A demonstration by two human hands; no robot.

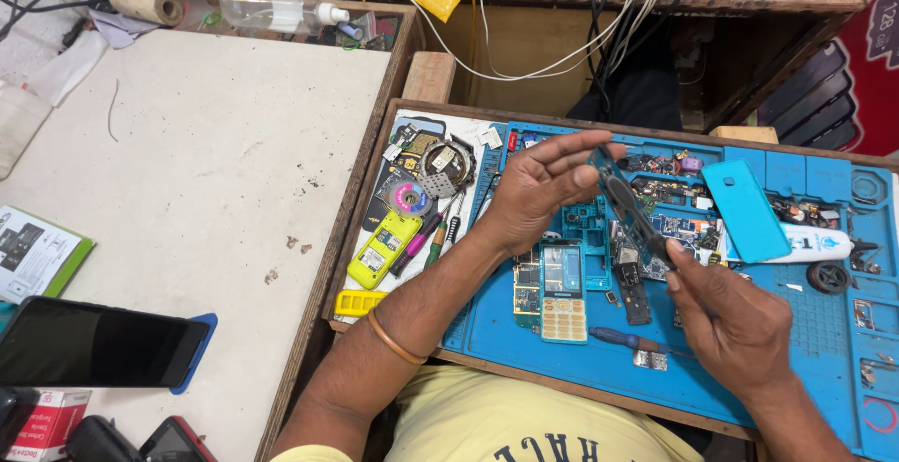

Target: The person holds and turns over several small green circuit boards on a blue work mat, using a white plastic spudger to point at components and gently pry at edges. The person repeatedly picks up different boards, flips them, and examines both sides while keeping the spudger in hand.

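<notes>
A pair of dark tweezers [629, 207] hangs above the blue mat [796, 350], slanting from upper left down to lower right, between the two hands. The right hand [735, 322] pinches the lower end between thumb and fingertips, its back turned up and its wrist coming in from the lower right. The left hand [538, 190] is raised with the palm facing right, fingers loosely spread and half open; its thumb and forefinger meet the upper tip of the tweezers, and whether anything tiny sits in that pinch cannot be told. A bangle [393, 338] circles the left forearm. Below the tweezers on the mat lie a keypad phone [563, 293] and a screwdriver [626, 338]. To the right rests a blue cover [744, 209]; to the left, a yellow phone [384, 249].
</notes>
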